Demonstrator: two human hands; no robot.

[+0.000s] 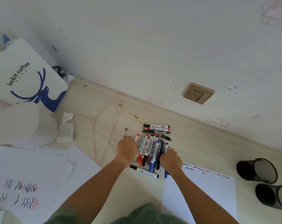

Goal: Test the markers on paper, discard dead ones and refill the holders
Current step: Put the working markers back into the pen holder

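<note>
Both hands, left hand (127, 149) and right hand (171, 159), cup the marker pile (150, 151), fingers curled round it; next, carrying it right to the mesh holders (256, 171).

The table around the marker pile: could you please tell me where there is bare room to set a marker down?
Bare wood shows between the marker pile and the mesh holders, above the test sheet. Another patch lies between the left hand and the paper stack. It is crowded between both hands, the right hand included.
</note>
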